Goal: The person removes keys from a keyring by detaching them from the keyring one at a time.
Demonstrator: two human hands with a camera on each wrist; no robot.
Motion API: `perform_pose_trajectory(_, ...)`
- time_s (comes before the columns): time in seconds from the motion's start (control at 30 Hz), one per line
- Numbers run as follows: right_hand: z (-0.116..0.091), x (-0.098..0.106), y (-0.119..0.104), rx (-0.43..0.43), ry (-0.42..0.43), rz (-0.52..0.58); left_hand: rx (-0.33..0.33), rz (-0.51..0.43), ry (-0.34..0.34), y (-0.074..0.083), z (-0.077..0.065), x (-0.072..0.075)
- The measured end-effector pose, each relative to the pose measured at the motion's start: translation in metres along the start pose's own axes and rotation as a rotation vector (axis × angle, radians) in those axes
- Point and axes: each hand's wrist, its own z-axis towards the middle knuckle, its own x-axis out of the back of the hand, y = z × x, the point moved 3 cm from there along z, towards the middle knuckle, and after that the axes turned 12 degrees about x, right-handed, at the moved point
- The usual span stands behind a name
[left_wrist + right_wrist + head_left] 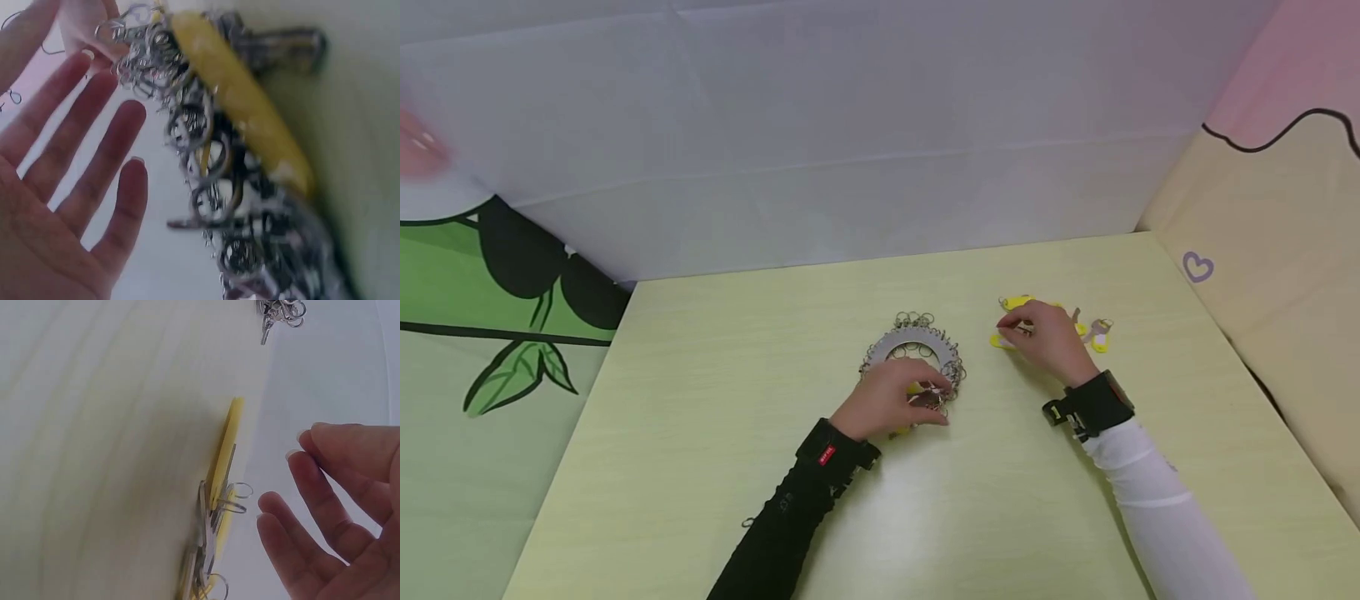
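Observation:
A flat grey ring [917, 337] edged with many small metal split rings lies mid-table. My left hand [887, 400] is over its near left side, thumb and fingers spread apart round some of the metal loops. The left wrist view shows straight fingers beside a bunch of split rings [212, 156] and a yellow key tag [244, 106]. My right hand [1052, 337] hovers over yellow key tags [1018, 302] with keys [1097, 329] to the right. In the right wrist view its fingers curve loosely, thumb and forefinger tips close together, apart from the tags; nothing shows between them.
The pale wooden table [715, 375] meets a white cloth wall [850, 208] at the back. A beige and pink printed cloth [1262, 217] stands at the right, and a green printed one [445, 275] at the left.

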Motion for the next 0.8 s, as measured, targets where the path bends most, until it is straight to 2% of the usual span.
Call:
perform_pose_trajectory(0.07,0.000,0.000,-0.002,0.011,-0.002,0.004,0.049,0.023,-0.018,-0.004,-0.001,0.005)
perform_pose_trajectory(0.17,0.001,0.000,-0.005,0.017,0.002,0.000,0.110,0.144,-0.052,-0.012,-0.003,0.010)
perform_pose_trajectory(0.33,0.001,-0.002,-0.006,0.015,-0.009,-0.002,0.099,0.291,-0.109,-0.019,-0.004,0.007)
perform_pose_trajectory(0.5,-0.001,-0.002,-0.008,0.024,0.011,0.004,0.098,0.329,-0.119,-0.017,-0.004,0.002)
perform_pose_trajectory(0.57,-0.002,-0.002,-0.012,0.048,0.027,0.015,0.112,0.279,-0.122,-0.016,-0.005,0.002)
perform_pose_trajectory(0.6,-0.001,-0.002,-0.015,0.066,0.033,0.023,0.126,0.224,-0.125,-0.015,-0.005,0.003)
perform_pose_trajectory(0.7,0.001,-0.003,-0.026,0.128,0.014,0.057,0.185,0.002,-0.117,-0.013,-0.004,0.008)
perform_pose_trajectory(0.8,0.002,-0.009,-0.039,0.177,-0.076,0.121,0.239,-0.244,-0.098,-0.012,-0.001,0.014)
